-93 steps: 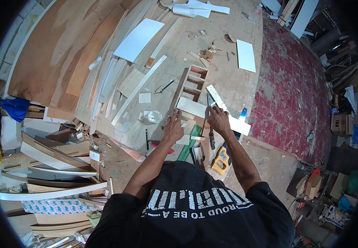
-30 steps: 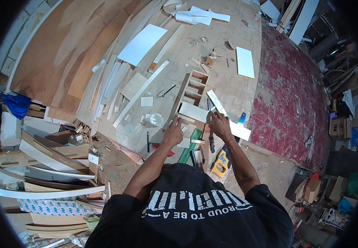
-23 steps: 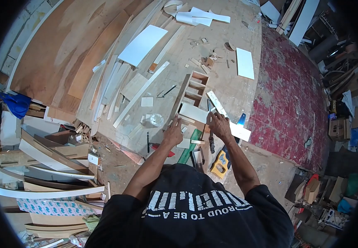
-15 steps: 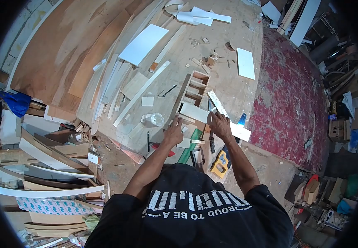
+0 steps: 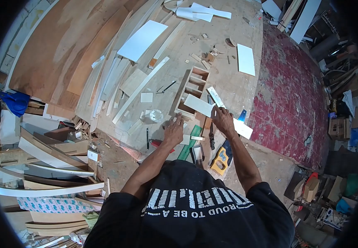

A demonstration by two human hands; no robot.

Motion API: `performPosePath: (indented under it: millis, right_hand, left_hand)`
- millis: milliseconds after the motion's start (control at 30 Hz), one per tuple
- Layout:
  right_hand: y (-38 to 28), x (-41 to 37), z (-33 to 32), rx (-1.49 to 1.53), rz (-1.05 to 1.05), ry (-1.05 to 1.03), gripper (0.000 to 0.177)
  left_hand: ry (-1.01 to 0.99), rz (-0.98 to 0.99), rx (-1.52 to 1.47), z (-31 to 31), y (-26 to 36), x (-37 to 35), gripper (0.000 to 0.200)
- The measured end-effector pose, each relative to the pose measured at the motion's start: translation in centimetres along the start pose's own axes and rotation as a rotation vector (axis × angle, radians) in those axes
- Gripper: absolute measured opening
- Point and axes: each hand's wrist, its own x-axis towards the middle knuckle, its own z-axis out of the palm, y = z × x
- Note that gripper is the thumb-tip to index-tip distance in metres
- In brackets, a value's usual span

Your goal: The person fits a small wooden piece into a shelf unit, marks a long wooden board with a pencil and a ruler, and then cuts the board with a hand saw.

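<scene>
A narrow wooden box [image 5: 180, 96] with several compartments lies lengthwise on the worktable. My left hand [image 5: 174, 131] is at its near end, fingers curled against the edge. My right hand [image 5: 224, 123], closed, grips the right end of a pale rectangular board [image 5: 198, 105]. That board slants across the box's nearer compartments, its left end tilted away from me. Beside my right wrist lie a white strip [image 5: 241, 129] and a handsaw with a yellow handle [image 5: 220, 162]. A green strip [image 5: 190, 142] lies between my forearms.
On the left of the table are long boards [image 5: 104, 82] and a white panel [image 5: 142, 40]. A clear round container [image 5: 156, 115] stands left of the box. Another white panel [image 5: 246, 60] lies at the right edge, beside a worn red surface [image 5: 288, 95]. Curved wooden pieces [image 5: 51, 157] are stacked at lower left.
The pale board has turned and slid away from me, uncovering the box's near end. My right hand has shifted slightly right with it. My left hand stays by the near end.
</scene>
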Motion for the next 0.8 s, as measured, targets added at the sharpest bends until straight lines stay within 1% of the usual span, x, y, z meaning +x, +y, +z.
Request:
performPosePath:
  millis: [67, 100, 167, 233, 300, 367, 433, 500, 567, 600, 667, 800]
  right_hand:
    - [0.0, -0.1, -0.2, 0.003, -0.002, -0.002, 0.064]
    - [-0.1, -0.2, -0.2, 0.007, -0.006, -0.003, 0.063]
    - [-0.3, -0.2, -0.3, 0.004, -0.004, -0.003, 0.063]
    - [-0.3, -0.2, -0.4, 0.001, -0.001, -0.002, 0.063]
    - [-0.3, -0.1, -0.5, -0.008, -0.007, -0.07, 0.074]
    - [-0.5, -0.1, -0.5, -0.009, -0.007, -0.081, 0.075]
    - [-0.8, -0.2, -0.3, -0.009, -0.009, -0.093, 0.075]
    - [-1.1, -0.4, 0.0, -0.017, -0.037, -0.014, 0.062]
    - [-1.2, -0.3, -0.1, -0.015, -0.041, -0.037, 0.062]
    - [-1.3, -0.4, -0.1, -0.013, -0.042, -0.058, 0.062]
    - [-1.3, -0.4, 0.1, -0.015, -0.058, -0.043, 0.062]
    - [-1.4, -0.3, 0.3, -0.025, -0.079, -0.032, 0.062]
  left_hand:
    - [0.059, 0.045, -0.034, 0.7, -0.2, 0.5, 0.06]
    - [0.058, 0.046, -0.035, 0.3, 0.0, 0.5, 0.06]
    - [0.016, 0.031, -0.065, -0.7, 0.3, 0.6, 0.05]
    - [-0.011, 0.03, -0.055, -1.7, 0.5, 0.7, 0.046]
    - [-0.038, 0.027, -0.044, -2.1, 0.5, 0.7, 0.043]
    - [-0.042, 0.034, -0.037, -1.8, 0.2, 0.8, 0.038]
    - [-0.023, 0.036, -0.035, -1.3, 0.1, 0.9, 0.04]
    - [-0.004, 0.036, -0.035, -1.2, 0.0, 0.8, 0.043]
    - [-0.004, 0.046, -0.031, -1.3, 0.1, 0.7, 0.034]
    - [-0.006, 0.045, -0.033, -0.9, -0.1, 0.7, 0.034]
    - [0.069, 0.092, -0.016, 0.0, -0.4, 0.8, 0.034]
    - [0.031, 0.084, -0.017, -0.7, -0.2, 0.5, 0.035]
